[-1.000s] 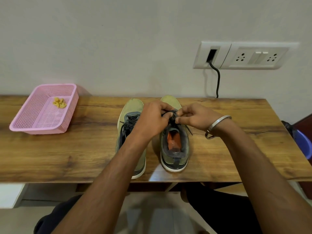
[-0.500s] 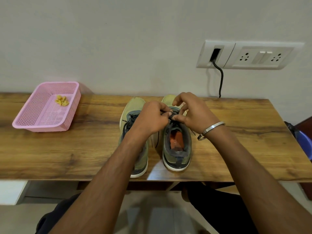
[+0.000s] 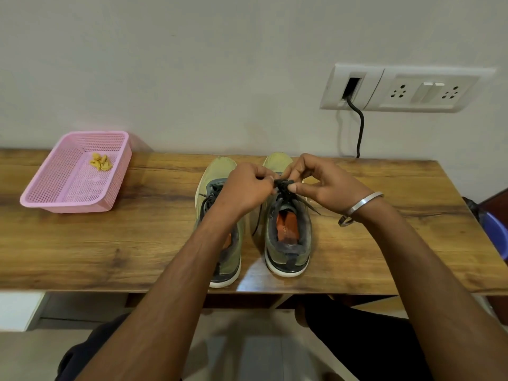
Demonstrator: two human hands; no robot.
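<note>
From the head camera, two olive-green mesh sneakers with white soles stand side by side, toes to the wall, on the brown wooden table (image 3: pixel 110 237). The left hand (image 3: pixel 244 188) and right hand (image 3: pixel 321 185) meet over the tongue of the sneaker with the orange insole (image 3: pixel 287 237), each with fingertips curled and pinching its dark shoelace (image 3: pixel 284 185). A bunch of lace sits between the two pinches, while loose ends trail to either side, so the knot looks begun but not yet pulled tight. The other sneaker (image 3: pixel 220 171) lies partly under the left forearm, and whether its lace is tied cannot be told. A pink plastic mesh basket (image 3: pixel 74 171) sits well apart at the table's left end.
</note>
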